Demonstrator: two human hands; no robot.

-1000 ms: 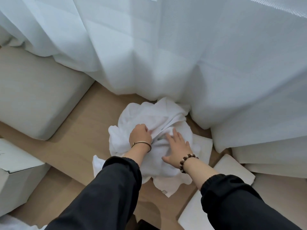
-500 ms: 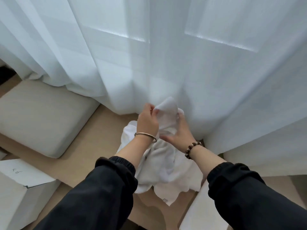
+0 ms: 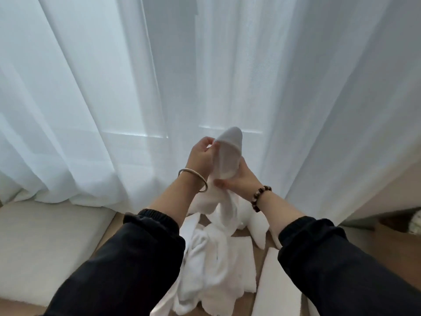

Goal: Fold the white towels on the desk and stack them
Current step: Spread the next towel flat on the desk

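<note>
Head view: both hands hold one white towel up in front of the white curtain. The left hand pinches the towel's top edge with its fingertips. The right hand grips it lower down, fingers curled round it. The towel's bottom hangs down to the wooden desk, onto more white towels

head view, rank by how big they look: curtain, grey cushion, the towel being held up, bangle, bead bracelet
1. curtain, by far the largest
2. grey cushion and towel: about alike, and the arms hide part of the towel, so they are not ranked
3. bangle and bead bracelet: smallest, near equal
</note>
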